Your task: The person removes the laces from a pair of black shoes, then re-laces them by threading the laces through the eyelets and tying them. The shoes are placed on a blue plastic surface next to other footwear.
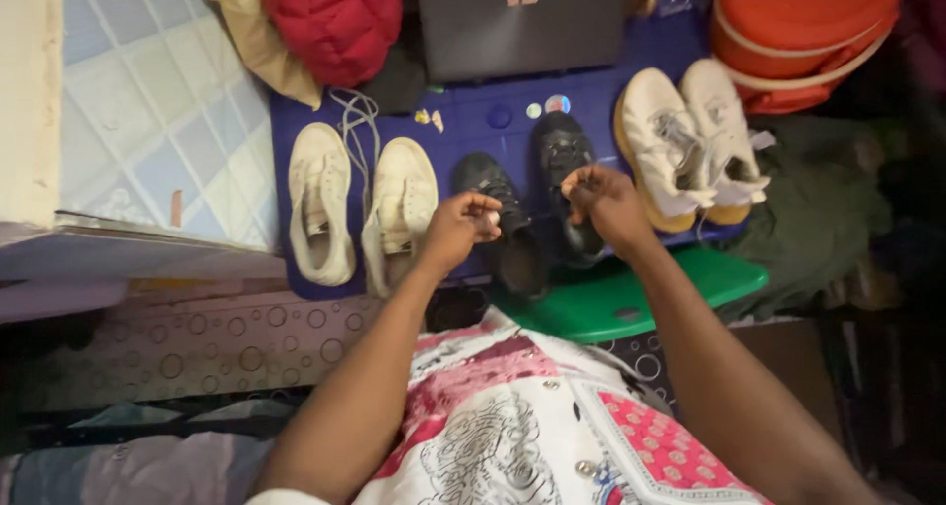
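While both forearms reach forward from the patterned shirt [512, 416], the left hand [461, 227] and the right hand [606, 202] hover close together above a pair of black shoes [537, 204]; each hand is curled narrow, thumb pinched against the fingertips, and whether a lace or anything else lies in that pinch cannot be told. The left wrist bends slightly inward over the nearer black shoe; the right wrist is cocked above the farther one; the two hands stay apart, with a small gap between them.

The black shoes stand side by side, toes away from the person, on a blue plastic surface [493, 121]; just to their left sits a pair of cream sneakers [360, 204] with a loose lace trailing off; just to their right, a pair of white sneakers with tan soles [685, 140], touching each other. Room is tight on both sides; the shoes fill the blue surface nearly edge to edge. A green lid [611, 303] juts out below the right hand; a closed grey laptop [522, 22] lies beyond, with a red garment [335, 22] and an orange tub [798, 32] at the far corners.
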